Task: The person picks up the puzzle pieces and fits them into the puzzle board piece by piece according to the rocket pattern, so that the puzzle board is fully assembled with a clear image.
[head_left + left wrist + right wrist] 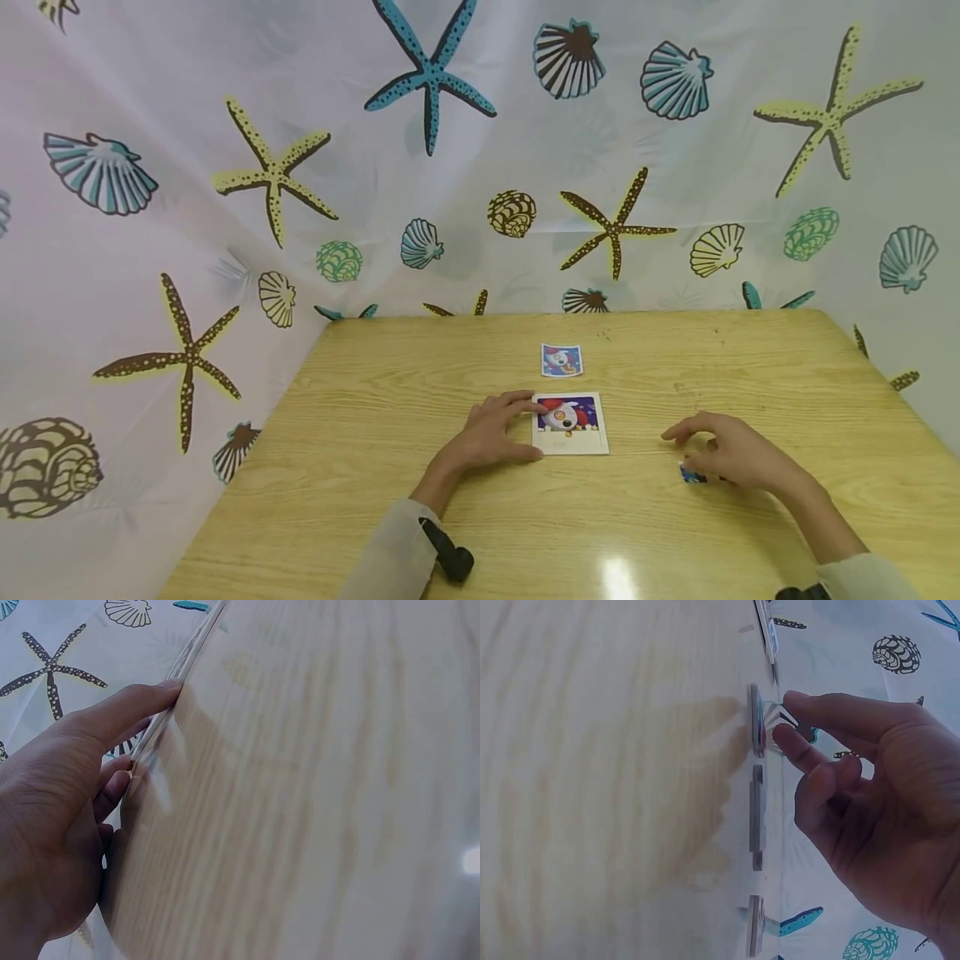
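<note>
A square jigsaw tray (573, 443) with a cream border lies flat on the wooden table. Its upper half carries a picture with a white and red figure on purple; the lower half is bare. My left hand (491, 429) rests at the tray's left side, thumb by the lower corner and a finger on the picture. To the right, my right hand (738, 454) hovers over a blue puzzle piece (692, 473), partly hidden beneath it. Low and edge-on in the right wrist view are several pieces (757, 817). That hand's thumb and fingertips stand apart, holding nothing visible.
Behind the tray lies a small picture card (562, 361) with a similar figure. The wooden table (375, 375) ends at a white curtain (465, 183) printed with shells and starfish, which also hangs along the left and right.
</note>
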